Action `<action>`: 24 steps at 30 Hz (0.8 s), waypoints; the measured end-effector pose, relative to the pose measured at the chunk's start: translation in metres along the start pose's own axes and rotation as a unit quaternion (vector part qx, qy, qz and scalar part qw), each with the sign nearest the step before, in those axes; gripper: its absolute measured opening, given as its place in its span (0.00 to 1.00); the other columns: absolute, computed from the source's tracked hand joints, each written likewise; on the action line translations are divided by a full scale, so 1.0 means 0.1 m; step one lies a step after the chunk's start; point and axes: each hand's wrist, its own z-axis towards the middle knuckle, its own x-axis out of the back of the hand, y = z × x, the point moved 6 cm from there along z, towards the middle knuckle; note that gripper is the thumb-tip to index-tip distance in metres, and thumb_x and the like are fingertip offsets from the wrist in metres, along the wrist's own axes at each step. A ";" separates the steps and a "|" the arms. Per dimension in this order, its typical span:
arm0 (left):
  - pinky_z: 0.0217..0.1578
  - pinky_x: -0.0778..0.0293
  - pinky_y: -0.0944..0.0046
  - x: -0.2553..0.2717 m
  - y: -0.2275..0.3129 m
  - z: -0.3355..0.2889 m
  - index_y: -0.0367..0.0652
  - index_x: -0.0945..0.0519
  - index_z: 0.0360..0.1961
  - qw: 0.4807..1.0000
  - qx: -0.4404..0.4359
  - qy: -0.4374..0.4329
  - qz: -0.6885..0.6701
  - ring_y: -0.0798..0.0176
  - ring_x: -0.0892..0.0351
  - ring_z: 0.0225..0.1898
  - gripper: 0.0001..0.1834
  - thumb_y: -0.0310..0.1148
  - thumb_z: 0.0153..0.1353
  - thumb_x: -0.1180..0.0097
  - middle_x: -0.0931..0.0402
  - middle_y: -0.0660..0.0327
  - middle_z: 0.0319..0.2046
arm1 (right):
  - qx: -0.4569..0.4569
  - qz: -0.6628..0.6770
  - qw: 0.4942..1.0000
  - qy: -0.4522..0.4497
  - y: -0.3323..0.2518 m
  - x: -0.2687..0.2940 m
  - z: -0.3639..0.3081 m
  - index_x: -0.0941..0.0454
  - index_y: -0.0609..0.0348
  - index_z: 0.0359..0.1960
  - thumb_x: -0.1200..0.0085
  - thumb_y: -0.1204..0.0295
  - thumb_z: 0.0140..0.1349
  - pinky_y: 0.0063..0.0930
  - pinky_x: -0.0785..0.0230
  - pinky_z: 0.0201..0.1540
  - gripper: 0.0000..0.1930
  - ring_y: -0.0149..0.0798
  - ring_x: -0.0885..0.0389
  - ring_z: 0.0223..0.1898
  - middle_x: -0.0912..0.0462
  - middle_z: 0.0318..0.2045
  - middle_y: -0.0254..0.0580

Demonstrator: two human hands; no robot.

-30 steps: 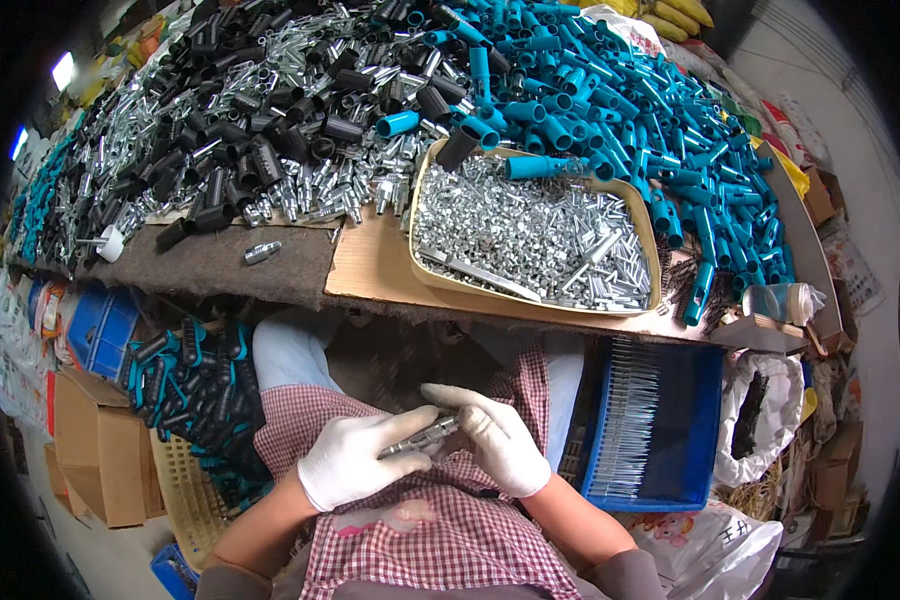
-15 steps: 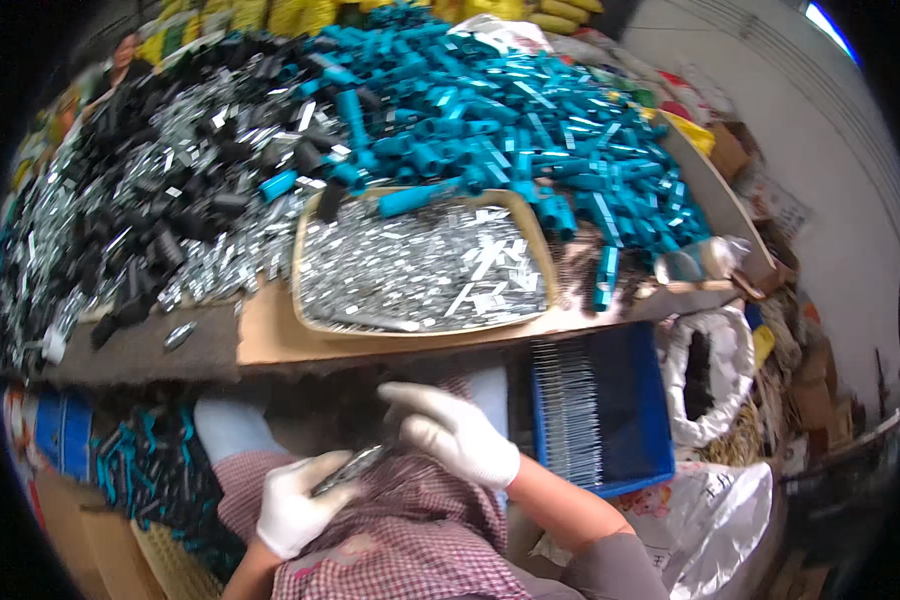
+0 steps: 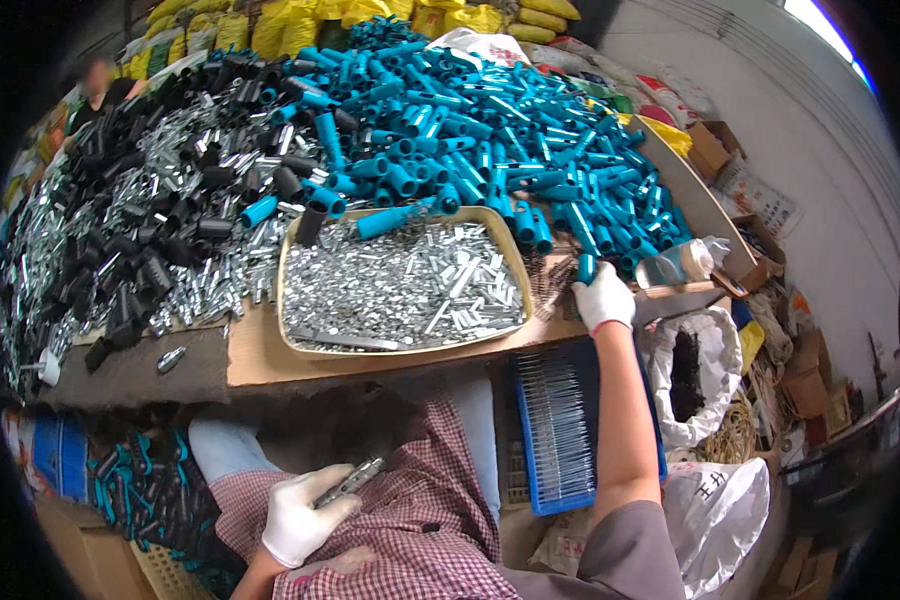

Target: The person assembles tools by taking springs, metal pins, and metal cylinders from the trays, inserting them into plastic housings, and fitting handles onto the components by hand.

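Note:
My left hand (image 3: 305,517), in a white glove, is closed around a silver metal cylindrical part (image 3: 350,481) above my checked apron. The part points up and to the right, its lower end hidden in my fingers. At the table's front edge, my gloved right hand (image 3: 607,300) is closed on a teal plastic sleeve (image 3: 586,268), whose upper end shows above the fingers. Beyond it spreads a large heap of teal sleeves (image 3: 530,140). To its left stands a cream tray (image 3: 410,352) full of small metal pieces.
Silver metal parts and black sleeves (image 3: 160,180) are piled on the left. A blue crate (image 3: 552,500) with rows of metal rods stands below the table, beside a white sack (image 3: 695,430). A clear plastic container (image 3: 675,263) lies at right. Another person (image 3: 98,90) is at far left.
My right hand has moved from above my lap, up and right to the table edge, and taken hold of a teal sleeve. The left hand keeps the metal part over my lap.

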 end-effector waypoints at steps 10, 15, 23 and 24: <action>0.37 0.21 0.62 0.19 0.03 0.00 0.35 0.18 0.46 1.000 0.024 0.014 -0.013 0.56 0.14 0.34 0.22 0.29 0.49 0.30 0.17 0.46 0.36 | 0.136 0.284 0.929 0.193 0.01 0.17 -0.15 0.25 0.61 0.55 0.44 0.66 0.60 0.32 0.26 0.40 0.22 0.40 0.19 0.33 0.19 0.35 0.44; 0.34 0.22 0.61 0.32 0.09 0.01 0.38 0.17 0.45 1.000 -0.005 0.025 0.016 0.52 0.15 0.33 0.20 0.30 0.49 0.31 0.17 0.50 0.34 | 0.248 0.423 0.782 -0.385 -0.93 0.16 -1.66 0.22 0.64 0.55 0.40 0.73 0.56 0.27 0.27 0.42 0.23 0.32 0.20 0.39 0.17 0.41 0.42; 0.33 0.20 0.60 0.37 0.14 -0.03 0.42 0.17 0.44 0.992 -0.063 -0.044 0.102 0.53 0.15 0.31 0.20 0.39 0.51 0.31 0.17 0.54 0.31 | 0.425 0.365 0.644 -0.521 -1.49 0.00 -2.30 0.19 0.62 0.52 0.34 0.71 0.55 0.32 0.27 0.45 0.21 0.39 0.18 0.40 0.17 0.39 0.47; 0.32 0.20 0.59 0.34 0.14 -0.05 0.42 0.17 0.44 0.987 -0.077 -0.076 0.116 0.53 0.15 0.31 0.21 0.41 0.51 0.31 0.17 0.55 0.30 | 0.410 0.364 0.638 -0.541 -1.51 -0.02 -2.32 0.18 0.61 0.51 0.33 0.70 0.54 0.32 0.27 0.45 0.21 0.39 0.19 0.40 0.17 0.38 0.47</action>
